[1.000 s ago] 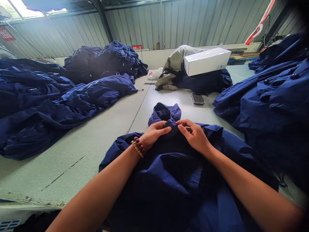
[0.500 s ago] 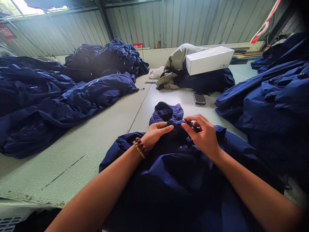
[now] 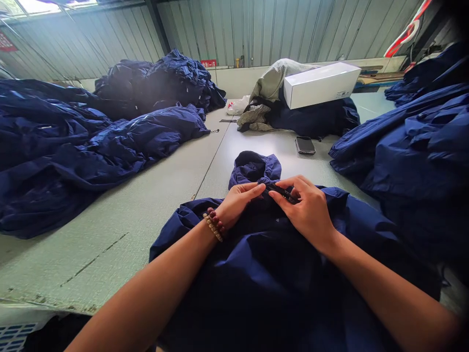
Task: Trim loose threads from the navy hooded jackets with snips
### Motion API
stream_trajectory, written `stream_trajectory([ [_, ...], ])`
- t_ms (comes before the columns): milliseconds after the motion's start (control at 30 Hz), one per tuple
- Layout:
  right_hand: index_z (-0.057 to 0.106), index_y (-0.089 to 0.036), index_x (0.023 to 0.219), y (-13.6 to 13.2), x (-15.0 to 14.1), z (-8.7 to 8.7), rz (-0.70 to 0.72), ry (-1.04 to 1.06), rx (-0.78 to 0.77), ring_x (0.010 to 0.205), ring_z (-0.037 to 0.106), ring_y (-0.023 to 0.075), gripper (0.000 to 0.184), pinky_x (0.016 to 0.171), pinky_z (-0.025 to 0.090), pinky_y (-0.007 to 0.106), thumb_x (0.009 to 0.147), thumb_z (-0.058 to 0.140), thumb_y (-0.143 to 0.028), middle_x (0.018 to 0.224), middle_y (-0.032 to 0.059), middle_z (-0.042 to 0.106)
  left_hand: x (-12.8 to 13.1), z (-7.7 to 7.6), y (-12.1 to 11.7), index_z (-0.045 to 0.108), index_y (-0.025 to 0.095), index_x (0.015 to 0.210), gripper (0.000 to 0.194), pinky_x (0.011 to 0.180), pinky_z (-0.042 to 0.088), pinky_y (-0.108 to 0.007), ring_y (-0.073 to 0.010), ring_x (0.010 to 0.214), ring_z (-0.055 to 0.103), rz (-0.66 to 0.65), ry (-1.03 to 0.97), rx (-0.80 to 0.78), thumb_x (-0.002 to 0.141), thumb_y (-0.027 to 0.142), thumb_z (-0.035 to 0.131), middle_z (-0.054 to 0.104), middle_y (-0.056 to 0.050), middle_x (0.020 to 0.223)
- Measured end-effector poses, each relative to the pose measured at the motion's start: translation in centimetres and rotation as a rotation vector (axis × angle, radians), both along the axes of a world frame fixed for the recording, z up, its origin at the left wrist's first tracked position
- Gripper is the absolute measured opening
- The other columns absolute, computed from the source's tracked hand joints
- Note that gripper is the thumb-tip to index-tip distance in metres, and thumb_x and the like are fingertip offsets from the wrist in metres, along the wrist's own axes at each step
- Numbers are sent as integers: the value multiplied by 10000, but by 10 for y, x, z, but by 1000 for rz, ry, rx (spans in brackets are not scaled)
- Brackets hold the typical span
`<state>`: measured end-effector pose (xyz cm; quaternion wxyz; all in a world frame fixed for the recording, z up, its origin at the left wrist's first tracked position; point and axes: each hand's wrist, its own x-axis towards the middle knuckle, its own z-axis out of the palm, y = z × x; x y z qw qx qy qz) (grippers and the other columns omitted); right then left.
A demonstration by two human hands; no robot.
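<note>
A dark navy hooded garment [image 3: 249, 274] lies spread over the near edge of the table, its collar or hood part [image 3: 273, 166] standing up at the far end. My left hand [image 3: 238, 203], with two bead bracelets at the wrist, pinches the cloth just below that part between thumb and fingers. In my right hand [image 3: 309, 210] is a slim black tool that looks like thread snips [image 3: 288, 194], its tip pointing left at the cloth beside my left fingertips. My right fingers partly cover the tool, and its blades are hard to make out against the dark fabric.
Piles of navy garments lie on the left [image 3: 120, 156] and right [image 3: 414, 146] of the pale table [image 3: 157, 205]. Beyond my hands are a phone [image 3: 305, 145] and a white box [image 3: 322, 85] resting on dark and grey cloth. A blue plastic grid [image 3: 16, 336] shows at lower left.
My right hand has moved slightly left with the black snips, bringing their tip close to my left fingertips. My left hand keeps its pinch on the cloth. The view has tilted slightly.
</note>
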<state>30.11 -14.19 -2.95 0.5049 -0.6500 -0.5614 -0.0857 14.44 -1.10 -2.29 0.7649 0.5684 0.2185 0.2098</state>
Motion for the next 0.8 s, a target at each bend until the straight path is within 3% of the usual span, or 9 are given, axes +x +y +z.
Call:
stream_trajectory([
  [200,766,-246,1043,-1,1,3,3,17,-12,829,699,214,224,777,580,355,1005,740,-465,1038,62,779,2,-1,-1,682,158,727,457,533,301,-230,-62,564,379,7,-28,61,784,532,939,544,32,660],
  [800,780,-253,1101,-4,8,5,70,-98,27,944,744,214,146,870,583,358,1018,746,-367,1048,42,769,2,1,-3,746,146,698,446,566,306,-227,-73,626,386,15,-53,209,799,542,924,556,27,677],
])
